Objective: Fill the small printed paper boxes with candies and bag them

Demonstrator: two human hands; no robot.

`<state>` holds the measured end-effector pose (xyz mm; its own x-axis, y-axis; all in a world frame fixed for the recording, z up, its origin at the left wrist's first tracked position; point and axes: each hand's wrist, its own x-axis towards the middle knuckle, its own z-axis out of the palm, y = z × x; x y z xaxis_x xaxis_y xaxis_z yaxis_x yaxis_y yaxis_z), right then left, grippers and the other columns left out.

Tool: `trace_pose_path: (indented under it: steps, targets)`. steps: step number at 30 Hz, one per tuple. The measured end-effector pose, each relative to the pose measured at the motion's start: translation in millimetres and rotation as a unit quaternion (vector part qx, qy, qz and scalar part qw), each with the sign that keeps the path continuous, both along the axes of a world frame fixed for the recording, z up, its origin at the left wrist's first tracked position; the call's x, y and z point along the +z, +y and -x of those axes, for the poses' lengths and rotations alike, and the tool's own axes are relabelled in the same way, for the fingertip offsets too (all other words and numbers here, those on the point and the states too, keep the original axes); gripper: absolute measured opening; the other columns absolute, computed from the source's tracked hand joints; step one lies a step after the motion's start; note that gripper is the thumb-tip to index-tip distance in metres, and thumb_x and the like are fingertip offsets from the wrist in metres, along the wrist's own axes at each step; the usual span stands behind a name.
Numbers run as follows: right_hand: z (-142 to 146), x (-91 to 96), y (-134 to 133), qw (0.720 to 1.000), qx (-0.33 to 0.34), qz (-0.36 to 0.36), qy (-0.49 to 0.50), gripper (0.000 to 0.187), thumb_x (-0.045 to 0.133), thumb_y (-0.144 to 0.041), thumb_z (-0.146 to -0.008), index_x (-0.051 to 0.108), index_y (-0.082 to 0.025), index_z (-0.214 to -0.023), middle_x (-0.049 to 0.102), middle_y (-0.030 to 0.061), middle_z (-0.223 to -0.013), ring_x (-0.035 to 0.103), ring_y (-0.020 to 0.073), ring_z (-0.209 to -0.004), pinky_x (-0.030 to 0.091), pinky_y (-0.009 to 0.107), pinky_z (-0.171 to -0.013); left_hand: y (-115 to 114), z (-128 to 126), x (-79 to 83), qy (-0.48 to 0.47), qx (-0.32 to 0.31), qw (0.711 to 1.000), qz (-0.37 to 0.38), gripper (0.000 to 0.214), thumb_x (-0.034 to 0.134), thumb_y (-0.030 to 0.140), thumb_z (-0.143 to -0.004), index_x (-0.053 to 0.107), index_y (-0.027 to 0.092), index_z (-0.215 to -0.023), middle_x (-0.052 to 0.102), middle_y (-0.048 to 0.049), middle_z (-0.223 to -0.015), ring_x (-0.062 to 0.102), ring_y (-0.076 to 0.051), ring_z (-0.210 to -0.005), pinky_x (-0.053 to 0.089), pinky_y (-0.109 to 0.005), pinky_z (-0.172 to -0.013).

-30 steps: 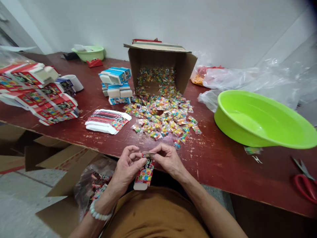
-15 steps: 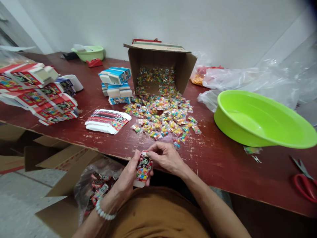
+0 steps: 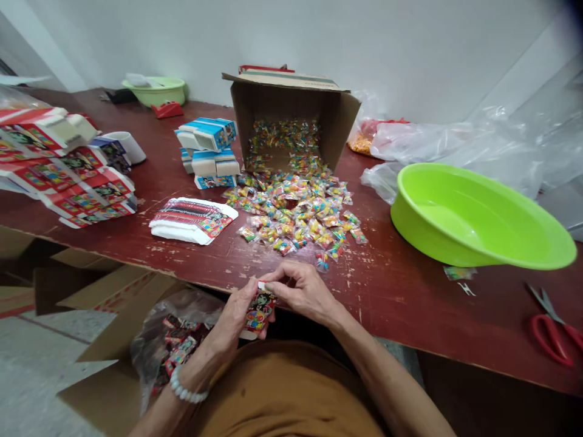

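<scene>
My left hand [image 3: 231,320] is wrapped round a small printed candy box [image 3: 259,309], held above my lap at the table's front edge. Its lower end shows a pale flap sticking out. My right hand [image 3: 306,292] pinches the top end of the same box, where a bit of white flap shows between thumb and fingers. Just beyond my hands lies a heap of small clear candy packets [image 3: 314,212]. To the left of them rests a stack of flattened printed boxes [image 3: 194,220]. The box's far side is hidden by my palm and fingers.
A tipped cardboard carton [image 3: 291,100] spills packets onto the red table [image 3: 392,303]. Blue boxes [image 3: 212,152] and red boxes [image 3: 86,176] are stacked leftward. Rightward are a green basin [image 3: 478,224] and red-handled scissors [image 3: 549,331]. Below left, a plastic bag [image 3: 150,340] holds filled-looking boxes.
The view has shifted slightly, moving the table's things a little left and up. Both hands keep hold of the candy box, with the right fingers still at its top end.
</scene>
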<state>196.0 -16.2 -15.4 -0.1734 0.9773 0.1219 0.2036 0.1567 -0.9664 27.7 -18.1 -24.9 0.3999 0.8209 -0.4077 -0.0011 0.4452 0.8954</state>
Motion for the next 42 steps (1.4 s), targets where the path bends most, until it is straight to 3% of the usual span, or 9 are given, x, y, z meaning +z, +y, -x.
trace_pose_path:
  steps: [6, 12, 17, 22, 28, 32, 36, 40, 42]
  targets:
    - [-2, 5.7, -10, 0.982, 0.025, -0.135, -0.134, 0.016, 0.056, -0.025, -0.093, 0.07, -0.017, -0.092, 0.069, 0.0063, -0.087, 0.062, 0.0163, -0.083, 0.048, 0.029, -0.077, -6, -5, -2.0, -0.031, -0.002, 0.998, 0.052, 0.063, 0.046, 0.072, -0.081, 0.066, 0.015, -0.098, 0.063, -0.0025, -0.058, 0.054, -0.013, -0.041, 0.041, -0.022, -0.04]
    - [-5, -5.1, -4, 0.999, -0.013, -0.007, -0.029, 0.012, 0.064, -0.025, -0.086, 0.07, -0.016, -0.085, 0.072, 0.0028, -0.075, 0.061, 0.0119, -0.061, 0.047, 0.022, -0.056, -2, -7, -0.1, 0.012, -0.021, 1.0, 0.0, 0.065, 0.045, 0.072, -0.082, 0.066, 0.013, -0.099, 0.065, -0.0041, -0.061, 0.055, -0.012, -0.043, 0.041, -0.022, -0.043]
    - [-4, -1.8, -2, 0.997, -0.06, -0.039, -0.041, 0.007, 0.067, -0.017, -0.078, 0.073, -0.015, -0.081, 0.072, 0.0029, -0.073, 0.062, 0.0124, -0.063, 0.046, 0.022, -0.058, -1, -7, 4.4, 0.031, -0.015, 0.999, -0.002, 0.066, 0.046, 0.071, -0.083, 0.066, 0.012, -0.106, 0.065, -0.0046, -0.062, 0.055, -0.012, -0.044, 0.041, -0.022, -0.044]
    - [-11, 7.7, -6, 0.999, 0.04, -0.008, -0.03, 0.012, 0.062, -0.022, -0.086, 0.073, -0.018, -0.085, 0.073, 0.0034, -0.086, 0.065, 0.0131, -0.071, 0.05, 0.023, -0.063, -4, -9, 2.4, 0.014, -0.013, 1.0, 0.022, 0.067, 0.046, 0.07, -0.083, 0.065, 0.013, -0.109, 0.064, -0.0036, -0.058, 0.053, -0.012, -0.04, 0.039, -0.021, -0.04]
    - [-7, 0.3, -16, 0.989, 0.039, -0.115, -0.082, 0.019, 0.055, -0.01, -0.088, 0.069, -0.02, -0.096, 0.07, 0.0063, -0.102, 0.064, 0.0162, -0.094, 0.05, 0.029, -0.084, -8, -12, -9.6, -0.042, -0.003, 0.997, 0.062, 0.065, 0.045, 0.07, -0.084, 0.061, 0.016, -0.115, 0.063, -0.0016, -0.06, 0.054, -0.012, -0.042, 0.042, -0.022, -0.041]
    - [-7, -12.2, -13, 0.992, 0.007, -0.106, -0.074, 0.016, 0.06, -0.012, -0.086, 0.073, -0.018, -0.092, 0.072, 0.0056, -0.088, 0.066, 0.0152, -0.081, 0.051, 0.026, -0.076, -18, -7, -16.0, -0.112, -0.004, 0.99, 0.09, 0.052, 0.056, 0.052, -0.088, 0.05, 0.025, -0.131, 0.069, -0.003, -0.083, 0.065, -0.015, -0.064, 0.051, -0.026, -0.061]
    - [-9, -19.3, -14, 0.991, 0.039, -0.088, -0.091, 0.01, 0.064, -0.014, -0.084, 0.074, -0.018, -0.086, 0.074, 0.0044, -0.082, 0.068, 0.014, -0.074, 0.05, 0.022, -0.069, -21, 5, -20.5, -0.119, -0.069, 0.984, 0.114, 0.045, 0.065, 0.034, -0.085, 0.056, 0.023, -0.128, 0.068, -0.0081, -0.111, 0.066, -0.02, -0.092, 0.05, -0.031, -0.083]
    - [14, -28.1, -28, 0.959, 0.121, -0.167, -0.193, 0.014, 0.062, -0.015, -0.085, 0.071, -0.021, -0.093, 0.075, 0.0042, -0.097, 0.068, 0.0168, -0.088, 0.048, 0.027, -0.079, -11, 16, -22.8, -0.086, -0.101, 0.99, 0.056, 0.058, 0.078, 0.014, -0.064, 0.064, 0.019, -0.12, 0.07, -0.0081, -0.113, 0.062, -0.025, -0.102, 0.047, -0.033, -0.091]
    - [24, -30.3, -32, 0.94, 0.115, -0.198, -0.252, 0.024, 0.061, -0.015, -0.085, 0.068, -0.024, -0.106, 0.073, 0.0051, -0.108, 0.065, 0.0202, -0.099, 0.046, 0.033, -0.085, -3, 22, -22.1, -0.047, -0.102, 0.994, 0.015, 0.064, 0.079, 0.008, -0.057, 0.067, 0.02, -0.118, 0.071, -0.0063, -0.112, 0.061, -0.025, -0.103, 0.046, -0.032, -0.093]
